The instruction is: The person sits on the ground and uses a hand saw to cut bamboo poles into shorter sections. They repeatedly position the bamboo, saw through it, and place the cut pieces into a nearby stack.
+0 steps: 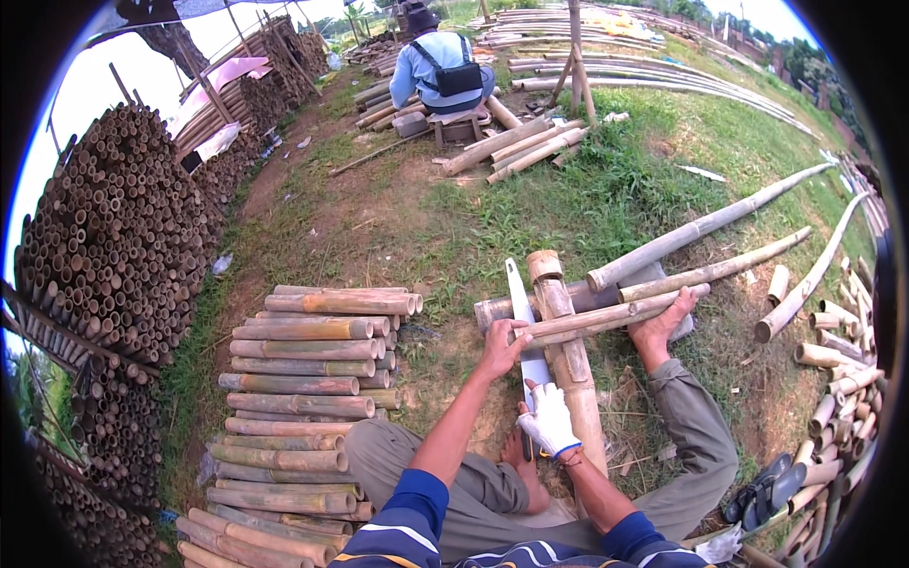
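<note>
My left hand [502, 350] is closed around the near end of a bamboo pole [606, 319], which lies across a thick notched bamboo support [572, 364]. In a white glove, my right hand [550, 419] is closed on the handle of a handsaw [520, 301]. The saw's pale blade points away from me, passing beside the left hand and the pole's end; whether its teeth touch the bamboo I cannot tell. My bare right foot [655, 333] rests against the pole farther along. The saw's grip is partly hidden by the glove.
Cut bamboo lengths [301, 405] are stacked at my left, and more short pieces [843, 379] lie at the right beside dark sandals [765, 490]. Long poles [710, 222] stretch away at the right. A person [443, 71] sits farther off; a tall bamboo stack [114, 237] stands left.
</note>
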A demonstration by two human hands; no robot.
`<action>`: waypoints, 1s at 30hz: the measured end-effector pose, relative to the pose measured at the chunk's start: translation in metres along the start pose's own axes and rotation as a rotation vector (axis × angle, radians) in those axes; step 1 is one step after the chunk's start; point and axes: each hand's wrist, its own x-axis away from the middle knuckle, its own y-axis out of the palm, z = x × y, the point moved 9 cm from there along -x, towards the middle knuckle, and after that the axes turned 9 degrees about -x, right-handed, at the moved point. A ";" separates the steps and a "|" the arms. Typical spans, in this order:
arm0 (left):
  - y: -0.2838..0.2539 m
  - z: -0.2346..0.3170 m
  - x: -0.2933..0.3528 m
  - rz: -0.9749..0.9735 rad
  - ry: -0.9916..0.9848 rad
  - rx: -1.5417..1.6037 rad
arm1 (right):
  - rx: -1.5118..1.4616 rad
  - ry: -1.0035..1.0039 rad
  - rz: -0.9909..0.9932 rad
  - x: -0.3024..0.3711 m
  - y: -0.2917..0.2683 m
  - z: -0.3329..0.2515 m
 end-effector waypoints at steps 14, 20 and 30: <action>0.006 0.002 -0.008 0.016 -0.015 0.028 | 0.239 0.360 -0.337 0.098 0.075 0.095; 0.009 -0.007 -0.010 -0.025 -0.072 -0.021 | 0.056 0.208 -0.311 0.097 0.048 0.054; 0.001 0.007 -0.031 -0.334 -0.130 0.105 | -0.023 0.057 -0.182 0.135 -0.095 -0.044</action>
